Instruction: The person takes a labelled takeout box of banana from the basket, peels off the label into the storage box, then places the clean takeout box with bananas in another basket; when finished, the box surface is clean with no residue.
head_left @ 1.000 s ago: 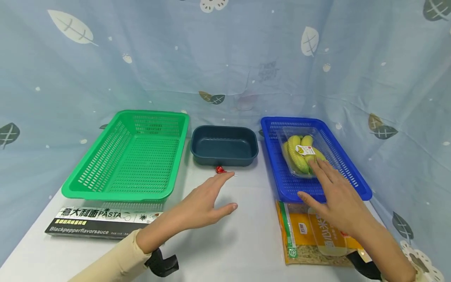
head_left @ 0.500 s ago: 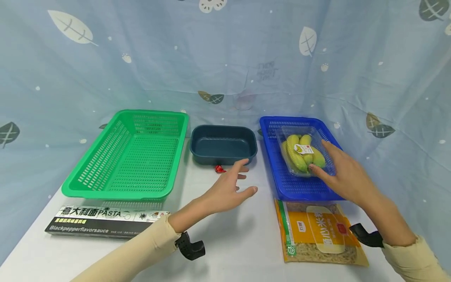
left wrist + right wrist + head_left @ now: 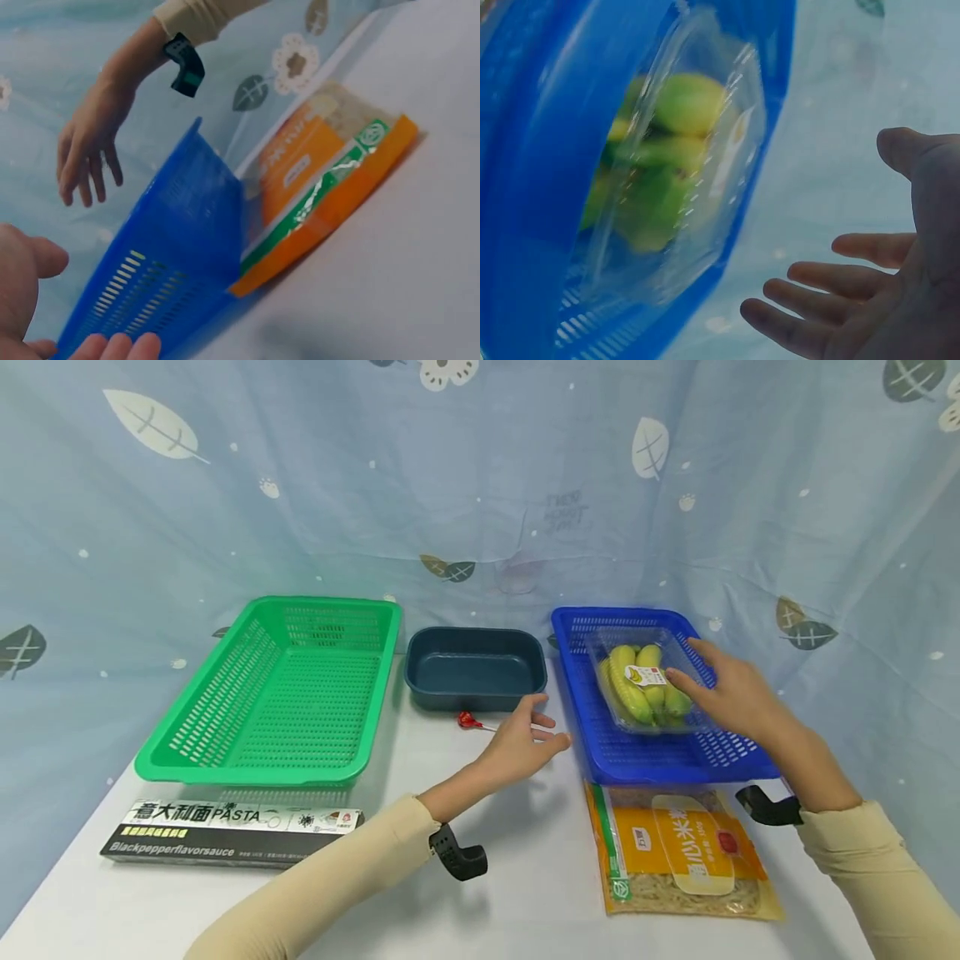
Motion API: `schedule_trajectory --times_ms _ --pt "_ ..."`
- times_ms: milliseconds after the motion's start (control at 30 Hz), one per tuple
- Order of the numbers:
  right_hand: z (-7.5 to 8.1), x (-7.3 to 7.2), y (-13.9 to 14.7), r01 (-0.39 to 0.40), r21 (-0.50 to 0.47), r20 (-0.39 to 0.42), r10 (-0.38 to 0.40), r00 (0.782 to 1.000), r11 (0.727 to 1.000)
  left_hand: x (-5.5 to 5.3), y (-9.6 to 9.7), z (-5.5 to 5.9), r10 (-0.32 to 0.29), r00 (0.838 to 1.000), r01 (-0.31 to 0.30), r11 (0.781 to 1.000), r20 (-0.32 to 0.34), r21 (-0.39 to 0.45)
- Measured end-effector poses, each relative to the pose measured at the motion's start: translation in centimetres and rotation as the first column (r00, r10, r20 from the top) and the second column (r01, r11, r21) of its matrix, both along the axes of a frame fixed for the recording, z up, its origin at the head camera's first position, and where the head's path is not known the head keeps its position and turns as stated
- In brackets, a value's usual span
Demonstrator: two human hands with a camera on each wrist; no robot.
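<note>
Bananas (image 3: pixel 637 697) lie in their clear pack inside the blue basket (image 3: pixel 667 772), while the left hand (image 3: pixel 522 743) has come across the bench (image 3: pixel 540 893) to the basket's left side and the right hand (image 3: pixel 738 700) has drawn off from over the pack to the right. Both hands now flank the basket; the work looks to be at the reaching stage. The right hand is spread, thumb apart, holding nothing; the left's fingers bend loosely, thumb well clear, also holding nothing. Whether the left fingertips touch the basket, I cannot tell.
</note>
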State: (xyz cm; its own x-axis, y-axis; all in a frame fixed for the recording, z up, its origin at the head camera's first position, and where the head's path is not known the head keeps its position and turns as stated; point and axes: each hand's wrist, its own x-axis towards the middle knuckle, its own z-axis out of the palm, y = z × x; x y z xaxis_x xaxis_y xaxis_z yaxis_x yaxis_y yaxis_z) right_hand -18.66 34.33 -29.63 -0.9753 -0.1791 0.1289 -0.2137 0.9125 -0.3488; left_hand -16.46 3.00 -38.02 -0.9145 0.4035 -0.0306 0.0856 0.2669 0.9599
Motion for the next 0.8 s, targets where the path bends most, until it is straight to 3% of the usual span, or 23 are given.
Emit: schedule_trajectory --times_ms 200,467,700,800 --pt "-0.9 -2.4 2.1 0.011 0.024 0.068 -0.013 0.998 1.0 -0.9 1.5 -0.8 0.039 0.99 -0.055 0.992 0.136 0.116" --pt "-0.9 -5.7 3.2 0.061 0.037 0.134 -0.065 0.989 0.997 -1.2 3.1 -1.5 0.072 0.971 -0.118 0.974 0.227 0.192" --pt "-1.3 -7.8 3.7 0.086 0.027 0.199 -0.09 0.976 0.996 -1.8 5.1 -1.4 0.072 0.932 -0.209 0.908 0.356 0.364" --pt "-1.6 -8.5 3.9 0.104 0.016 0.225 -0.105 0.969 0.994 -1.9 5.5 -1.4 0.062 0.925 -0.216 0.897 0.375 0.385"
